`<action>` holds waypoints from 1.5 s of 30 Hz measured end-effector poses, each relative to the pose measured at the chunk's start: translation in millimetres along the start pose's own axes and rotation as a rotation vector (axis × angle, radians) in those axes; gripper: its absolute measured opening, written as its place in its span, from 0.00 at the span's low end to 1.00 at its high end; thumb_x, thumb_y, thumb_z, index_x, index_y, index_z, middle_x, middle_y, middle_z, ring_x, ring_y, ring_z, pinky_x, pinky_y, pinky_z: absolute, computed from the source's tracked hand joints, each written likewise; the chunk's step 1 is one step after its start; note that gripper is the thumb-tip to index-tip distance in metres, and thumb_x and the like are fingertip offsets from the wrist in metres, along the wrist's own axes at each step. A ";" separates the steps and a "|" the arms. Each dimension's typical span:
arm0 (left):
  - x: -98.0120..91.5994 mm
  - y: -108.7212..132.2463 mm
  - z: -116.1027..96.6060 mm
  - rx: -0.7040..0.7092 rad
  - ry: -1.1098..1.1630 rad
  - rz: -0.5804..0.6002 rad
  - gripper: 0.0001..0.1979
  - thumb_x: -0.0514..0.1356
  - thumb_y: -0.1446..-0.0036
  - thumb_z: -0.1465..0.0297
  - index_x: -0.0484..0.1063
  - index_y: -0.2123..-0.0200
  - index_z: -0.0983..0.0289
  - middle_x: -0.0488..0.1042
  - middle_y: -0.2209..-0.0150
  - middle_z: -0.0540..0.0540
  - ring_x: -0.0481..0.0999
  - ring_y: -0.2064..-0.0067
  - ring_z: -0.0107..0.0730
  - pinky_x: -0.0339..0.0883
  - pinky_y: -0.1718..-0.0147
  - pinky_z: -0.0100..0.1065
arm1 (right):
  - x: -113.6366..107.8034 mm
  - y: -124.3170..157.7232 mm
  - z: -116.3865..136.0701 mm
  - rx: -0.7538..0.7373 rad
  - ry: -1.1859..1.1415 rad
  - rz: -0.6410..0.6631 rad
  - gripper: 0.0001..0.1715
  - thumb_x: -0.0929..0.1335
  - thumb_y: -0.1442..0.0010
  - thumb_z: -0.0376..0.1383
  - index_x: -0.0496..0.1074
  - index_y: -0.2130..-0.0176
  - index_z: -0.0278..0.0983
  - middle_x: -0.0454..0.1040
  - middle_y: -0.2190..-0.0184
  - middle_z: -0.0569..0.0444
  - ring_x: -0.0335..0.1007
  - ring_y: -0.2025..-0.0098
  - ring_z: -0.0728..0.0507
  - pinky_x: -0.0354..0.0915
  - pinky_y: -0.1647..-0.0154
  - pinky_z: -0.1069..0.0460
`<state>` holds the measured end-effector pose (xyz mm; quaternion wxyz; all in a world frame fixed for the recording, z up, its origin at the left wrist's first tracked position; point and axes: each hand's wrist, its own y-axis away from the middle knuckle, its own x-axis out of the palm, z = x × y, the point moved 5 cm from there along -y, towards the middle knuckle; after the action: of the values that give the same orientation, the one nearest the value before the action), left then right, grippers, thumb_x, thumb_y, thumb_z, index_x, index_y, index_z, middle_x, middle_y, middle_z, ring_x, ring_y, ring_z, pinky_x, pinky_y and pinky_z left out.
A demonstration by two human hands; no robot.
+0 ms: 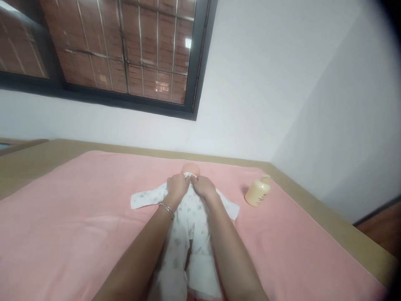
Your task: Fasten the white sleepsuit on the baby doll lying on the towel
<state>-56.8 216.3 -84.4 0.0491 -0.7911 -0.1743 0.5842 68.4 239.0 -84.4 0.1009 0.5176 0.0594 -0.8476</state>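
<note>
A baby doll lies on a pink blanket (pixel 94 200), its round bald head (pixel 191 169) at the far end. It wears a white long-sleeved baby romper (pixel 188 211) with a small print, sleeves spread to both sides and legs stretching toward me. At the neckline, just below the head, my left hand (pixel 178 186) is closed on the cloth, a bracelet around its wrist. Close beside it, my right hand (pixel 204 185) pinches the other side of the neckline. The fingers hide any fastening there. My forearms cover part of the romper's sides.
A pale yellow pump bottle (pixel 257 192) stands on the blanket to the right of the doll. The blanket covers a tan surface (pixel 313 209) whose edges show at the back and right. Behind rise a white wall (pixel 247 83) and a dark-framed barred window (pixel 125 54).
</note>
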 end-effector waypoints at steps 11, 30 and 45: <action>9.6 -5.7 9.7 -0.072 0.070 0.153 0.26 0.41 0.41 0.56 0.73 0.60 0.65 0.75 0.59 0.62 0.72 0.56 0.44 0.59 0.57 0.40 | -5.2 2.9 2.8 -0.019 -0.025 0.000 0.39 0.46 0.37 0.52 0.71 0.53 0.32 0.71 0.53 0.41 0.66 0.51 0.38 0.59 0.52 0.47; 0.1 -4.8 5.8 0.033 0.048 -0.009 0.18 0.45 0.42 0.64 0.73 0.64 0.63 0.75 0.61 0.60 0.72 0.55 0.41 0.59 0.57 0.37 | 7.9 -2.8 -3.3 0.095 0.019 0.041 0.42 0.45 0.38 0.55 0.70 0.51 0.32 0.69 0.51 0.41 0.64 0.49 0.36 0.58 0.51 0.44; 4.0 -4.2 11.5 -0.035 0.124 0.067 0.21 0.46 0.43 0.58 0.73 0.63 0.63 0.76 0.59 0.60 0.73 0.56 0.43 0.59 0.58 0.37 | 5.3 -1.1 -4.7 0.115 -0.011 0.029 0.36 0.48 0.37 0.50 0.70 0.53 0.31 0.70 0.52 0.39 0.66 0.51 0.37 0.60 0.53 0.45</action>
<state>-67.5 220.1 -90.4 0.0264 -0.8319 -0.1543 0.5323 69.9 240.5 -91.3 0.0836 0.5184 0.0028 -0.8510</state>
